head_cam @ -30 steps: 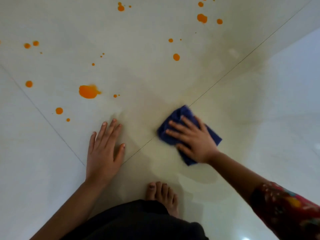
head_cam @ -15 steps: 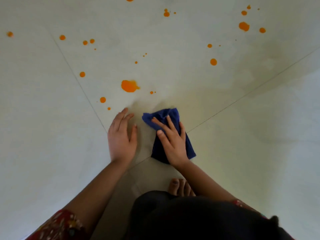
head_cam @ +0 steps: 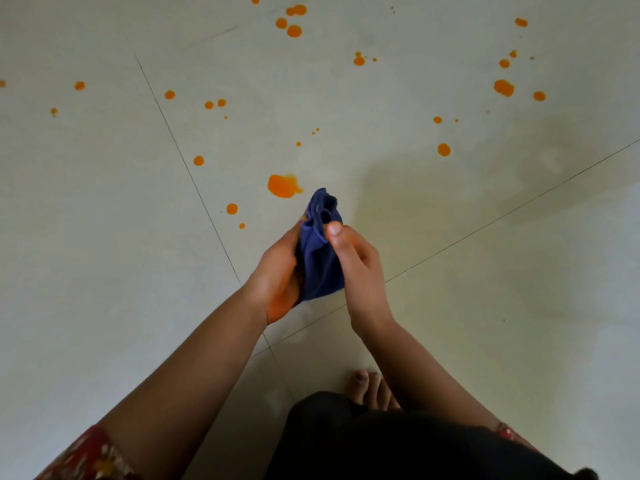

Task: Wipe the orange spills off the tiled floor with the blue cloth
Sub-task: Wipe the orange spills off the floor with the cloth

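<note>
The blue cloth [head_cam: 320,251] is bunched up and lifted off the pale tiled floor [head_cam: 104,271], held between both hands. My left hand [head_cam: 278,271] grips its left side, and its palm is stained orange. My right hand [head_cam: 356,261] pinches the right side with the thumb on top. The largest orange spill [head_cam: 282,186] lies just beyond the cloth, to its upper left. Several smaller orange drops are scattered across the floor further out, such as a drop [head_cam: 444,149] to the right and a blot [head_cam: 504,87] at the far right.
Dark grout lines [head_cam: 187,168] cross the floor and meet below my hands. A damp, wiped-looking patch [head_cam: 485,188] spreads to the right. My bare foot [head_cam: 372,389] and dark clothing [head_cam: 398,445] are at the bottom of the view.
My right hand stopped pressing the cloth on the floor. My left hand left the tile, and both hands picked the cloth up and bunched it between them.
</note>
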A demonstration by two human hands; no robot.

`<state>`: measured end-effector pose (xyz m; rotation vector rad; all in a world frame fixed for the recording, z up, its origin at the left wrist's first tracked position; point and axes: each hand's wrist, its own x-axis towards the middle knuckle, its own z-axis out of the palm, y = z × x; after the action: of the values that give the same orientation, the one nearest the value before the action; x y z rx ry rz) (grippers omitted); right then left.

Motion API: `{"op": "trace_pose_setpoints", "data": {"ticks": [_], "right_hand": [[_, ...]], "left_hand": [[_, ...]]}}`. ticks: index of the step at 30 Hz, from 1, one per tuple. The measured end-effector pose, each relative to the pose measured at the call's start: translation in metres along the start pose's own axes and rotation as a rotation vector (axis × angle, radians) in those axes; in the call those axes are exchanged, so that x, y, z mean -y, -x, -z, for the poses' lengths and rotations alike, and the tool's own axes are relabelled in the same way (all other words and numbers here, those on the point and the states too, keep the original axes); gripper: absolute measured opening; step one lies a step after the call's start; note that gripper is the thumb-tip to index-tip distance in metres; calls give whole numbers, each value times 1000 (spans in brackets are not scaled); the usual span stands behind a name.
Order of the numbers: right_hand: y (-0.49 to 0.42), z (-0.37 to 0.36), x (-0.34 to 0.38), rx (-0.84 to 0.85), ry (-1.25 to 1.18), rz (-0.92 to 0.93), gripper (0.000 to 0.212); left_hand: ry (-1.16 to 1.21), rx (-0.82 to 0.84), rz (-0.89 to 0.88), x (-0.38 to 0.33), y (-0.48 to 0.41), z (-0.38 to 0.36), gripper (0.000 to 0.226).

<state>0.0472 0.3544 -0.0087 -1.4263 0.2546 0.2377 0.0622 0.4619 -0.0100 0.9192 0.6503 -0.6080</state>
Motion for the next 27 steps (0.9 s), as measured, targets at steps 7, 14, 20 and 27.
{"op": "trace_pose_setpoints", "data": {"ticks": [7,14,20,27], "right_hand": [[-7,11,6,45,-113,-177,22],[-5,45,-13,-54,-381,-332,16],[-4,93,-15,-162,812,-12,35],[-27,65,32,479,334,-43,30]], "left_hand": [[49,177,-75,-6,14,2,57],[-91,-56,-167,1,11,17,29],[-7,-97,-233,-13,16,18,30],[117,69,-281,-48,26,-2,32]]}}
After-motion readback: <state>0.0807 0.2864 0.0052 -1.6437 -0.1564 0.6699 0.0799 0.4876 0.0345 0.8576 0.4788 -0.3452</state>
